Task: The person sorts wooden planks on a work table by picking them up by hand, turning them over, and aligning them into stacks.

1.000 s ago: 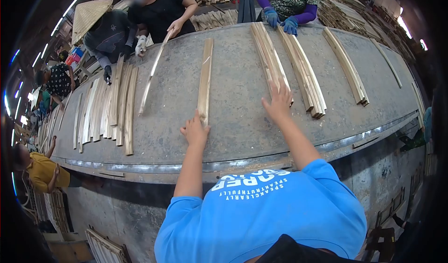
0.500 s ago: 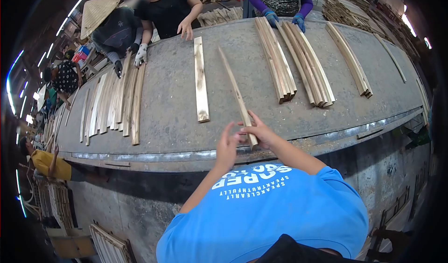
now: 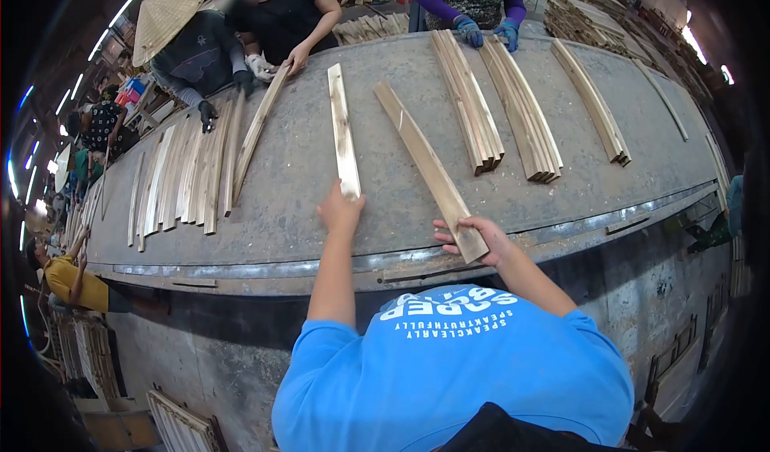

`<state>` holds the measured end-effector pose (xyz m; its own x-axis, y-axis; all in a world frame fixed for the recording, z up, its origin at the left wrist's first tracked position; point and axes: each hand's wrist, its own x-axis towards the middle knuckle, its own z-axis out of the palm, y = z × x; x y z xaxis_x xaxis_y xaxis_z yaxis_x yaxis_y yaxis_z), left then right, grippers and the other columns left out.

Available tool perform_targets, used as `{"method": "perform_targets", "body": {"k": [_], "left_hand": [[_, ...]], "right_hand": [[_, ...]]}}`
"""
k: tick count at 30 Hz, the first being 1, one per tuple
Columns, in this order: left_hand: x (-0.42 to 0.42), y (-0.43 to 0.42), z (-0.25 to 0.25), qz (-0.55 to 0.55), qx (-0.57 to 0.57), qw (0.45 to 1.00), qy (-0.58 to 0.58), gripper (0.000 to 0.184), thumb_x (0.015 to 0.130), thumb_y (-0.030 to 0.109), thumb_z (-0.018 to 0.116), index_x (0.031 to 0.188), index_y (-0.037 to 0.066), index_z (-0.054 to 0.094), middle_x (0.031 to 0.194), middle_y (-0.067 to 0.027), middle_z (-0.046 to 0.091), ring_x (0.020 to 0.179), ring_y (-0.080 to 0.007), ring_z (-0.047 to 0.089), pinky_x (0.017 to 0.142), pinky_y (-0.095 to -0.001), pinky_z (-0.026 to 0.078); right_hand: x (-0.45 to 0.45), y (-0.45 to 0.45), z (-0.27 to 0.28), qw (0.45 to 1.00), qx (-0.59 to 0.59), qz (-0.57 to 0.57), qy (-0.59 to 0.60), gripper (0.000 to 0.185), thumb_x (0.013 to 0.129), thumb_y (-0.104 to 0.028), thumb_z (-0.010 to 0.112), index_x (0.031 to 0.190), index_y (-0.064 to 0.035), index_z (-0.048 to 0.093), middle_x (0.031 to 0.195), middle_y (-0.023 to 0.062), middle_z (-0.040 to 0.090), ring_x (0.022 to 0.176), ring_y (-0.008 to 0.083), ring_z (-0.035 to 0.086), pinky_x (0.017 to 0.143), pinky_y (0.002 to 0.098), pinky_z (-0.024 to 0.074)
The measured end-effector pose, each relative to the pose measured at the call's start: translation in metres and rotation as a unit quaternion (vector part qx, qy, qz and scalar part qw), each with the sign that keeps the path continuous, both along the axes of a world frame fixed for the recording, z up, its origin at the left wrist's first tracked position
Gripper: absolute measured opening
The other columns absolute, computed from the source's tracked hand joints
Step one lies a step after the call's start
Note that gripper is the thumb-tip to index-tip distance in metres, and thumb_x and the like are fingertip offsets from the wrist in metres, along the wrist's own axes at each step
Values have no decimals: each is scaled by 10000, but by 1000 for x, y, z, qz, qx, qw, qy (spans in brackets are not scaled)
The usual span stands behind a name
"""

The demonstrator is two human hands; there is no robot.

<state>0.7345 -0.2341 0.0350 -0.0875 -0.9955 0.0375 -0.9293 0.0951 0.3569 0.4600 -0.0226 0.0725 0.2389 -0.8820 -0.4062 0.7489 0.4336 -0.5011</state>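
Note:
My left hand (image 3: 342, 211) is closed over the near end of a pale wooden slat (image 3: 343, 131) that lies on the table. In my right hand (image 3: 488, 242) is the near end of a second, browner slat (image 3: 427, 159), its broad face turned up. The thumb rests on top and the fingers pass beneath. This slat slants away to the upper left, its far end at or close to the tabletop. Between the two slats there is a gap.
Bundled slats (image 3: 469, 103) and another stack (image 3: 523, 111) lie to the right, with more slats (image 3: 188, 171) in a row to the left. Across the grey table (image 3: 297, 203), a co-worker's blue-gloved hands (image 3: 505, 33) touch a stack. Other people handle a slat (image 3: 261, 127) at left.
My left hand has moved from beside my right hand to the pale slat's end. The right-hand slat has turned from its edge to its broad face. Co-workers at left have shifted a slat.

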Motion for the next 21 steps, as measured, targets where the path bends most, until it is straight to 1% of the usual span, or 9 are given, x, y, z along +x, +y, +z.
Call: {"method": "perform_targets", "body": {"k": [2, 3, 5, 10, 12, 13, 18, 20, 21], "left_hand": [[15, 9, -13, -17, 213, 860, 464, 729, 882, 372, 717, 1439, -11, 443, 1169, -226, 687, 1009, -341, 704, 945, -492, 546], [17, 24, -2, -15, 215, 858, 466, 729, 882, 372, 717, 1439, -11, 443, 1169, -226, 687, 1009, -341, 704, 945, -492, 546], [27, 56, 16, 77, 413, 497, 759, 631, 952, 418, 627, 1356, -43, 476, 989, -233, 707, 812, -298, 731, 708, -381, 618], [42, 107, 4, 133, 379, 647, 648, 585, 991, 442, 615, 1314, -22, 464, 1012, -182, 679, 779, -264, 723, 635, -362, 612], [40, 129, 7, 46, 262, 779, 568, 548, 961, 321, 705, 1314, -15, 454, 1029, -144, 650, 767, -228, 708, 641, -354, 613], [42, 133, 8, 45, 272, 757, 592, 562, 927, 227, 759, 1337, 8, 444, 1015, -105, 633, 759, -196, 692, 639, -352, 612], [49, 155, 14, 129, 307, 656, 678, 603, 946, 309, 743, 1407, 57, 448, 993, -96, 635, 743, -196, 685, 658, -326, 611], [56, 165, 3, 14, 378, 149, 914, 626, 979, 293, 695, 1483, 38, 424, 889, -72, 602, 704, -161, 656, 695, -263, 596], [53, 167, 3, -47, 394, 18, 918, 702, 958, 362, 692, 1516, 39, 414, 955, -102, 584, 735, -157, 646, 702, -232, 577]], "right_hand": [[-3, 6, 0, 1000, 7, -10, 12, 656, 987, -147, 465, 1566, 38, 216, 1490, 229, 495, 1329, 383, 546, 1059, 493, 537], [-5, 8, -2, 1000, 12, -15, 7, 642, 987, -130, 484, 1562, 9, 237, 1475, 234, 507, 1317, 387, 555, 1055, 509, 539], [-7, 10, -2, 999, 18, -15, 26, 635, 991, -129, 493, 1566, -27, 244, 1474, 225, 511, 1317, 383, 557, 1050, 510, 540], [1, 5, 8, 994, 31, 11, 101, 631, 1005, -120, 512, 1575, -136, 241, 1454, 190, 537, 1294, 362, 579, 1011, 504, 560], [8, 2, 10, 987, 26, 34, 153, 632, 1006, -114, 512, 1562, -164, 214, 1450, 207, 531, 1262, 358, 601, 929, 488, 600], [10, -1, 9, 988, 36, 43, 143, 642, 1010, -108, 505, 1565, -194, 195, 1443, 211, 533, 1240, 365, 612, 895, 481, 614], [20, -11, 10, 987, 47, 71, 138, 611, 1010, -113, 501, 1547, -184, 218, 1438, 207, 541, 1220, 376, 619, 880, 482, 615], [25, -15, 11, 985, 46, 61, 153, 587, 1008, -118, 496, 1532, -172, 235, 1417, 221, 556, 1212, 383, 623, 874, 476, 615], [26, -17, 11, 985, 41, 61, 153, 579, 1008, -121, 491, 1524, -152, 232, 1398, 238, 568, 1205, 391, 625, 858, 469, 615]]}}
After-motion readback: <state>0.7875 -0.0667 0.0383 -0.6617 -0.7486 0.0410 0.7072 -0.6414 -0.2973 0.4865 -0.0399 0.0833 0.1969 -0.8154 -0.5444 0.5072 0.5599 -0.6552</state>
